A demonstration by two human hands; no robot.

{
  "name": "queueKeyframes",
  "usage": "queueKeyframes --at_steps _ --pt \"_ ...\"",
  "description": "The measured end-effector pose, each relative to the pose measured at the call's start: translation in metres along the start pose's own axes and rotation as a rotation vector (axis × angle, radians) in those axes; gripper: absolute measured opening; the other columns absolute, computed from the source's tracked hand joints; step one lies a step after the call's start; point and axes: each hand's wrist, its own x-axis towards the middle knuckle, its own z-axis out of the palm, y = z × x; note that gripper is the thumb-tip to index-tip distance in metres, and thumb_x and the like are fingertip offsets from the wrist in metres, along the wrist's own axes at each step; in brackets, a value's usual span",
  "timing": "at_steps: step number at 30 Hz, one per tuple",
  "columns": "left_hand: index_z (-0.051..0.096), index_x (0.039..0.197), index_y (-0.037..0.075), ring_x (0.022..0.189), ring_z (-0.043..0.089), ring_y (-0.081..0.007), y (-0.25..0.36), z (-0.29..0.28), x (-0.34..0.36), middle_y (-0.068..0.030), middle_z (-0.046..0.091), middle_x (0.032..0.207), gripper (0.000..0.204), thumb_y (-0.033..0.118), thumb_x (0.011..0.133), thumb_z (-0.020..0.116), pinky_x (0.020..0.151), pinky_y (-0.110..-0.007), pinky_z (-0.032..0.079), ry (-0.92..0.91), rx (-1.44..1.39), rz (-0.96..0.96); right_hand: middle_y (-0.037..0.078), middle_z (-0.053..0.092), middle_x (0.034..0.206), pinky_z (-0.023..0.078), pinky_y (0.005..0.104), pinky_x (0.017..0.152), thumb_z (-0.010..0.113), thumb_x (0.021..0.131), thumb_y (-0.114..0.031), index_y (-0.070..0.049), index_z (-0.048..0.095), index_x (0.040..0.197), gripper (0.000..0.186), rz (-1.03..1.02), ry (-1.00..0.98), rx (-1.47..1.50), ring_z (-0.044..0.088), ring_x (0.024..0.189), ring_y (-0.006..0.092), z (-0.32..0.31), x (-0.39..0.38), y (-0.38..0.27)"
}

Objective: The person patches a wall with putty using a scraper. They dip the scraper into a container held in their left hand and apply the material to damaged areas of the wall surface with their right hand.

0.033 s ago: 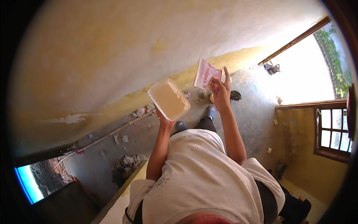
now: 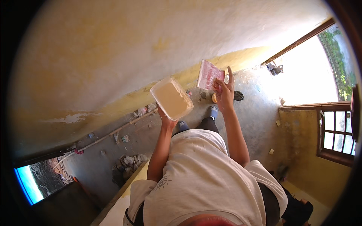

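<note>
My left hand (image 2: 167,121) is closed under a rectangular clear plastic tub (image 2: 184,114), tilted and holding a smooth beige paste. Its fingers are mostly hidden behind the tub. Pinched between thumb and fingers of my right hand (image 2: 225,94) is a flat pinkish-red spreader (image 2: 209,76) smeared with whitish paste. One finger of that hand sticks up past the spreader. Tub and spreader are a short gap apart, both held in front of the wall (image 2: 124,49), whose yellow surface is coated in patches with pale filler. The spreader does not visibly touch the wall.
Along the wall's foot lies a long thin pole (image 2: 109,134) with scraps of litter. A crumpled heap (image 2: 128,164) sits at lower left. Beyond my feet are a dark bag (image 2: 238,96) and an orange object (image 2: 214,98). A bright doorway and barred window (image 2: 339,130) are at right.
</note>
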Motion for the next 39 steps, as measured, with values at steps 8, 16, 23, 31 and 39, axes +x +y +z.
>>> queueKeyframes --at_steps 8,16,23,31,39 --pt "0.041 0.145 0.018 0.12 0.057 -0.0229 -0.043 0.045 0.038 -0.0044 0.053 0.137 0.066 0.063 0.098 0.032 0.103 -0.046 0.047 0.03 0.162 -0.131 0.001 0.061 0.09 0.049 0.0197 0.065 0.051 0.098 0.001 -0.018 0.028 0.152 0.062 -0.229 -0.037 -0.448 0.056 0.072 0.0049 0.006 -0.017 -0.049" --pt "0.041 0.144 0.017 0.125 0.053 -0.0213 -0.096 0.1 0.063 -0.0025 0.052 0.138 0.063 0.06 0.099 0.037 0.104 -0.044 0.047 0.046 0.066 -0.238 0.006 0.067 0.078 0.047 0.0275 0.055 0.055 0.097 -0.002 -0.001 0.053 0.092 0.006 -0.421 -0.51 -1.391 0.061 0.062 0.0116 -0.046 0.001 -0.076" --pt "0.042 0.143 0.016 0.127 0.051 -0.0233 -0.135 0.097 0.085 -0.0038 0.051 0.139 0.066 0.063 0.098 0.035 0.106 -0.046 0.044 0.043 0.151 -0.235 0.016 0.059 0.065 0.048 0.0341 0.055 0.063 0.091 -0.007 0.001 0.053 0.09 0.013 -0.475 -0.246 -1.13 0.06 0.057 0.0222 -0.07 0.018 -0.099" --pt "0.036 0.147 0.02 0.13 0.049 -0.0241 -0.166 0.131 0.092 -0.0034 0.047 0.142 0.077 0.074 0.093 0.027 0.105 -0.051 0.045 0.002 0.164 -0.207 0.013 0.07 0.087 0.057 0.0293 0.069 0.063 0.093 -0.005 0.002 0.057 0.1 0.012 -0.34 -0.237 -0.972 0.069 0.078 0.0123 -0.088 0.042 -0.129" --pt "0.033 0.148 0.014 0.131 0.049 -0.0289 -0.195 0.163 0.097 -0.0106 0.046 0.144 0.079 0.072 0.095 0.024 0.106 -0.05 0.045 -0.103 0.263 -0.247 0.014 0.072 0.094 0.057 0.0278 0.072 0.06 0.094 -0.004 0.0 0.057 0.124 0.029 -0.208 -0.149 -0.868 0.069 0.082 0.0123 -0.113 0.062 -0.161"
